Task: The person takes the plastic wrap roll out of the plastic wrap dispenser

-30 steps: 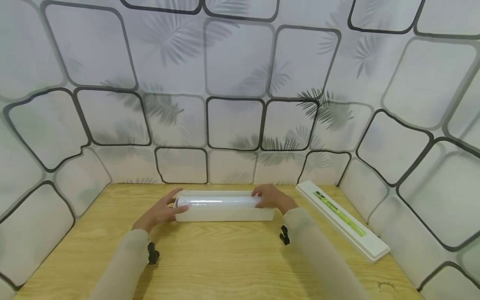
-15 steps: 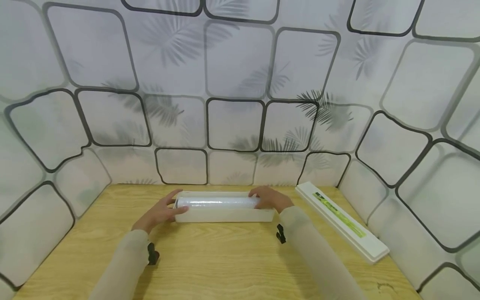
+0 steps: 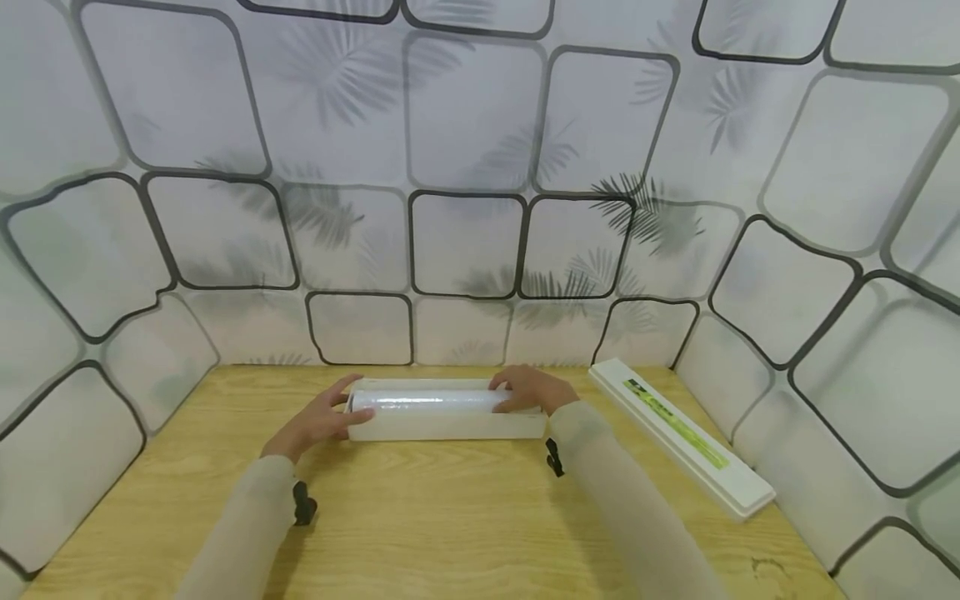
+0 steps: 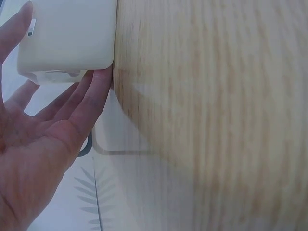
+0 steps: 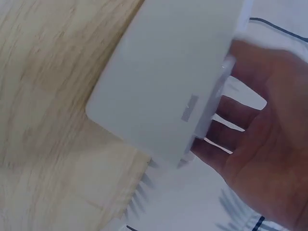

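A long white cling film box [image 3: 450, 427] lies lidless on the wooden table, with a shiny roll of cling film [image 3: 435, 401] inside. My left hand [image 3: 318, 421] grips the box's left end, thumb over its front edge. In the left wrist view the fingers of my left hand [image 4: 53, 130] reach around the end and under the lower corner of the box [image 4: 70, 36]. From above, my right hand [image 3: 534, 390] holds the roll near its right end, thumb in front. The right wrist view shows the fingers of my right hand [image 5: 260, 110] reaching in past the box's wall [image 5: 159, 72], which hides their tips.
A long white lid [image 3: 682, 437] with a green label lies slantwise at the right, near the side wall. The wood-grain table [image 3: 420, 517] extends in front of the box. Patterned cloth walls [image 3: 465, 250] enclose the back and sides.
My right hand has slid a little to the left along the roll. My left hand stays at the box's left end, and the lid has not moved.
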Tool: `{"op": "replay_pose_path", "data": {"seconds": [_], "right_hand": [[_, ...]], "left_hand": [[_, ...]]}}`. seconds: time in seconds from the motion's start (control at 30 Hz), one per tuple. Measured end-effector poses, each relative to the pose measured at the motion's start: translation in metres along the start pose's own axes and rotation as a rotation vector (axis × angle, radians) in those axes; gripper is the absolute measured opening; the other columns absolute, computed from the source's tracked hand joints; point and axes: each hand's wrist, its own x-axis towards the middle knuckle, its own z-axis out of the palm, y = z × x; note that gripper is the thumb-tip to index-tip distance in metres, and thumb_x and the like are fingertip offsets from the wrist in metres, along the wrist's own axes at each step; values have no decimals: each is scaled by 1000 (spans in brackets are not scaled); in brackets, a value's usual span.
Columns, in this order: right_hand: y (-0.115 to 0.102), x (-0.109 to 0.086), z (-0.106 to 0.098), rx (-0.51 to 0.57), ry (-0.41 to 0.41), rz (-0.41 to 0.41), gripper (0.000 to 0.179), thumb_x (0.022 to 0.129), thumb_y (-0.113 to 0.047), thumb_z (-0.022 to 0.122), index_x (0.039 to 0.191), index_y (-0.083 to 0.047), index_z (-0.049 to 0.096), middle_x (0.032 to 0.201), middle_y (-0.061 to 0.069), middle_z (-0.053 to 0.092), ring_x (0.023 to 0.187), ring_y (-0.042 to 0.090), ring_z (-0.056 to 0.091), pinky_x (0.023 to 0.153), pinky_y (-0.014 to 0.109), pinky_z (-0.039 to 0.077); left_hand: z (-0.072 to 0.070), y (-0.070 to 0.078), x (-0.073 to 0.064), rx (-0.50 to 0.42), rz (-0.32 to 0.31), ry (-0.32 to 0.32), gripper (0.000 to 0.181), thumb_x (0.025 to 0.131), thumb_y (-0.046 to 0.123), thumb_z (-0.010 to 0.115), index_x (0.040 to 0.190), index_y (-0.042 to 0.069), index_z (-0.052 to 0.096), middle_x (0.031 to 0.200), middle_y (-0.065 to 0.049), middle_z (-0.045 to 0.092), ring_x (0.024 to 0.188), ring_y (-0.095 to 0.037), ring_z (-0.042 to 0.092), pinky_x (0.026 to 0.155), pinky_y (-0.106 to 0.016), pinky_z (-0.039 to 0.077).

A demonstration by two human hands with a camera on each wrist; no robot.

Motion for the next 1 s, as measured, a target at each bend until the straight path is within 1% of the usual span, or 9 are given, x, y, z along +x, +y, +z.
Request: {"op": "replay_pose_path", "data": {"seconds": [0.1, 0.2, 0.3, 0.37, 0.47, 0.6, 0.73, 0.87, 1.0], "right_hand": [[-2, 2, 5, 6, -8, -19, 45, 97, -29, 74, 140, -18, 65, 151, 10, 57, 135, 31, 57, 113, 48, 46], [-4, 2, 8, 20, -31, -11, 47, 99, -26, 72, 144, -22, 62, 156, 8, 53, 140, 31, 54, 115, 49, 44], [-8, 3, 7, 28, -58, -1, 49, 100, -25, 71, 148, -25, 59, 159, 7, 49, 144, 31, 50, 117, 50, 42], [-10, 3, 6, 33, -70, -2, 51, 100, -24, 69, 149, -26, 57, 161, 6, 47, 146, 31, 48, 118, 50, 41], [-12, 3, 4, 38, -79, -2, 52, 101, -24, 68, 151, -27, 54, 164, 5, 44, 150, 31, 44, 120, 51, 38], [-14, 2, 3, 58, -88, 11, 53, 101, -25, 68, 152, -30, 53, 165, 4, 41, 153, 32, 39, 121, 54, 35], [-14, 1, 1, 70, -88, 3, 55, 101, -25, 69, 153, -29, 52, 165, 5, 41, 154, 33, 36, 122, 55, 34], [-15, 1, -3, 57, -78, -38, 57, 101, -23, 69, 155, -25, 50, 165, 8, 42, 154, 34, 35, 123, 54, 33], [-16, 1, -8, 64, -85, -61, 58, 101, -24, 68, 156, -25, 48, 165, 9, 40, 155, 36, 32, 124, 55, 29]], "left_hand": [[2, -2, 0, -10, 6, -7, 94, 97, 42, 72, 166, 16, 15, 163, -37, 25, 129, -42, 57, 97, -43, 54], [4, -2, 1, -21, 8, -7, 93, 97, 41, 72, 166, 16, 16, 162, -37, 25, 128, -41, 58, 96, -42, 54], [4, -2, -1, -29, 2, -8, 94, 97, 41, 72, 167, 16, 15, 163, -37, 24, 129, -42, 58, 97, -44, 55], [4, -2, -1, -15, 1, -2, 94, 97, 42, 72, 167, 17, 15, 163, -37, 25, 130, -42, 57, 98, -45, 54], [2, -1, -1, -8, 12, 2, 93, 97, 42, 72, 167, 17, 15, 162, -37, 26, 127, -41, 59, 97, -45, 54], [0, 0, 1, -4, 18, 1, 93, 97, 42, 72, 166, 17, 16, 161, -38, 28, 121, -37, 62, 94, -42, 54], [0, -1, 2, -19, 13, -3, 92, 97, 41, 73, 166, 18, 17, 161, -37, 28, 121, -36, 62, 92, -39, 56], [-1, -2, 4, -35, 19, 3, 91, 97, 39, 73, 166, 17, 17, 161, -37, 28, 120, -36, 62, 91, -38, 56], [-2, -1, 3, -51, 25, 0, 90, 98, 37, 72, 166, 17, 17, 160, -38, 28, 121, -36, 62, 91, -39, 57]]}}
